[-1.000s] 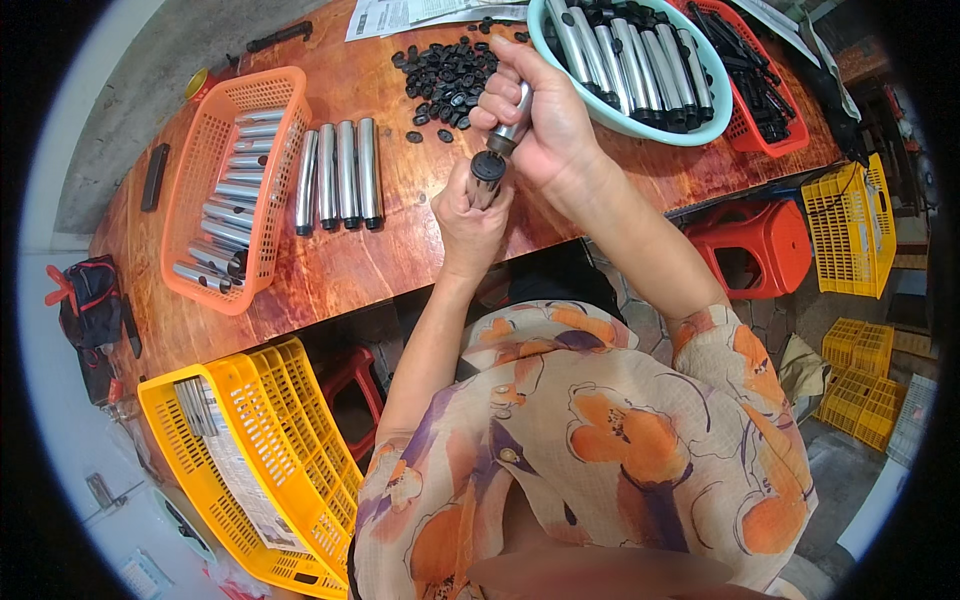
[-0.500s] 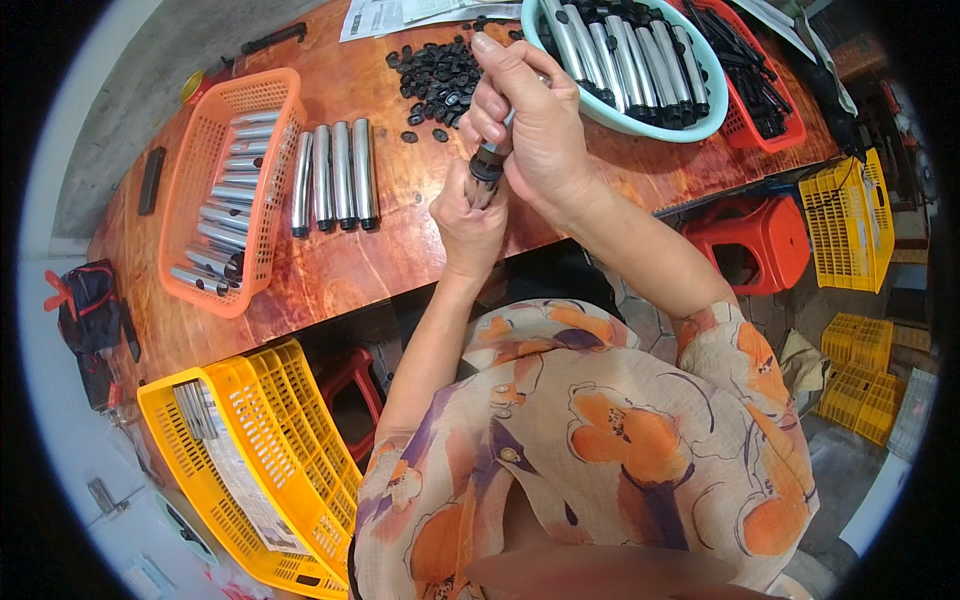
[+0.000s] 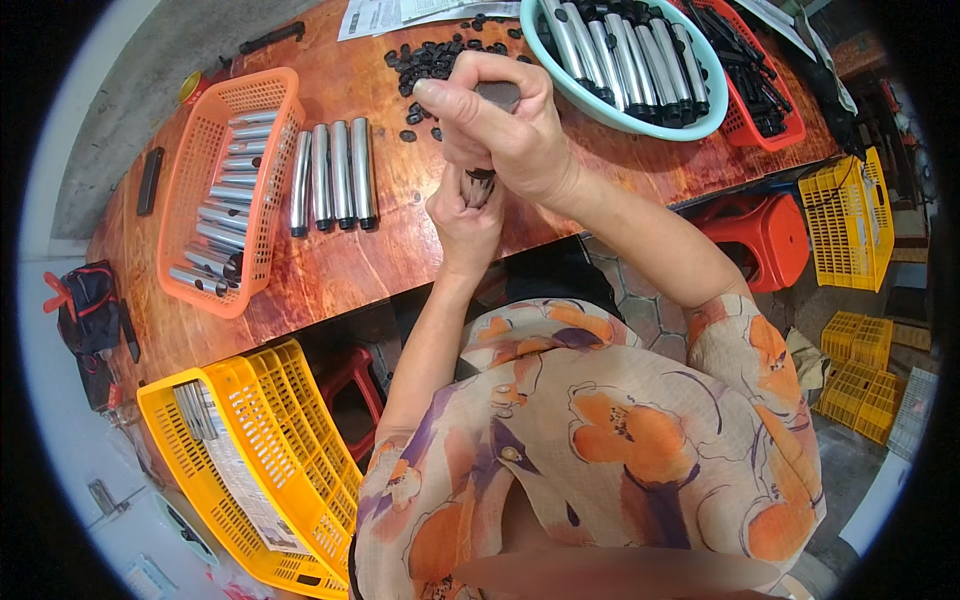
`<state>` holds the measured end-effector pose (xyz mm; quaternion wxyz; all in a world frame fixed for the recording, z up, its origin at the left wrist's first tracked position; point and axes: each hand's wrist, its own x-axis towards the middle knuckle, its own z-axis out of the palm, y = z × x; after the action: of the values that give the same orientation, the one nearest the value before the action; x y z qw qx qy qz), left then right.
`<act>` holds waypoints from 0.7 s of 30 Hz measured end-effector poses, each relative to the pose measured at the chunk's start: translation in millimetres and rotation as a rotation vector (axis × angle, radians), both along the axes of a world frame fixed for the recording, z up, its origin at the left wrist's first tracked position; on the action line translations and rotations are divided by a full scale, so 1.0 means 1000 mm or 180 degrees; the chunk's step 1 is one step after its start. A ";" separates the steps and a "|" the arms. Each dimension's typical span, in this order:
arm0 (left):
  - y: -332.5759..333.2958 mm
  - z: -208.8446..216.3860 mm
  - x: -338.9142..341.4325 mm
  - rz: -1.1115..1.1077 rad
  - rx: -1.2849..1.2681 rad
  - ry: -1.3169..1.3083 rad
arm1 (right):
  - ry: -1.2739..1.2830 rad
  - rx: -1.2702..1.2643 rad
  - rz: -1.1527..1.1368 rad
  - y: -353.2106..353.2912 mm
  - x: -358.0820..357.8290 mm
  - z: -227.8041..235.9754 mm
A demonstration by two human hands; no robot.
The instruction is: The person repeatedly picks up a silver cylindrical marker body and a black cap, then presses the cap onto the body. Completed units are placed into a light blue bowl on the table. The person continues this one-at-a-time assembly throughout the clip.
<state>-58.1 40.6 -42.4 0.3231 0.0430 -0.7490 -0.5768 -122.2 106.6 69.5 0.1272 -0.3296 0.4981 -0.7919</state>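
My left hand [image 3: 465, 220] is closed around a shiny metal tube [image 3: 478, 190], held upright above the table's near edge. Just over it, my right hand [image 3: 515, 135] wraps round a tool or part whose dark grey round end [image 3: 498, 95] shows between thumb and forefinger. A dark piece sits at the tube's top, where the two hands meet; my right hand hides most of that joint. Beyond my hands lies a heap of small black oval caps [image 3: 440, 65]. To their left, several silver tubes with black ends [image 3: 343, 175] lie side by side on the table.
An orange basket [image 3: 288, 120] of metal tubes stands on the wooden table [image 3: 400, 265] at left. At the back right are a light blue basin [image 3: 660, 133] of tubes and a red basket [image 3: 785, 137] of black parts. Yellow crates [image 3: 215, 480] and red stools [image 3: 765, 235] stand below.
My right hand has tipped and turned, so the grey round end now faces up. It covers more of the dark joint. My left hand has barely moved.
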 end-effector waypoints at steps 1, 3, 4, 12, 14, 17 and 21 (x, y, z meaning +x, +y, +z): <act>-0.001 -0.003 0.001 -0.0028 -0.0012 -0.0074 | 0.0027 0.0059 0.0083 0.001 0.001 0.003; -0.006 -0.008 0.004 -0.0078 -0.0037 -0.0221 | 0.0088 0.0151 0.0211 0.001 0.002 0.006; -0.012 -0.013 0.006 -0.0357 -0.0014 -0.0431 | 0.0117 0.0174 0.0269 0.000 0.002 0.006; -0.027 0.008 0.010 -0.2265 0.1643 -0.1025 | 0.0019 0.0333 0.1296 0.005 -0.007 0.008; -0.011 0.011 0.008 -0.1227 0.0818 -0.0648 | 0.0359 0.0207 0.0757 0.001 -0.009 0.004; 0.002 -0.008 0.005 -0.0258 0.0475 -0.0658 | 0.0585 0.0445 0.0033 -0.003 -0.010 0.003; 0.003 -0.005 0.003 -0.0474 0.0801 -0.0689 | -0.0097 0.0220 0.0284 -0.001 -0.015 0.000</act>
<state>-54.8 43.3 -47.0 0.1892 0.0893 -0.7025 -0.6803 -137.3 105.4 69.2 0.1813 -0.3348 0.5079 -0.7727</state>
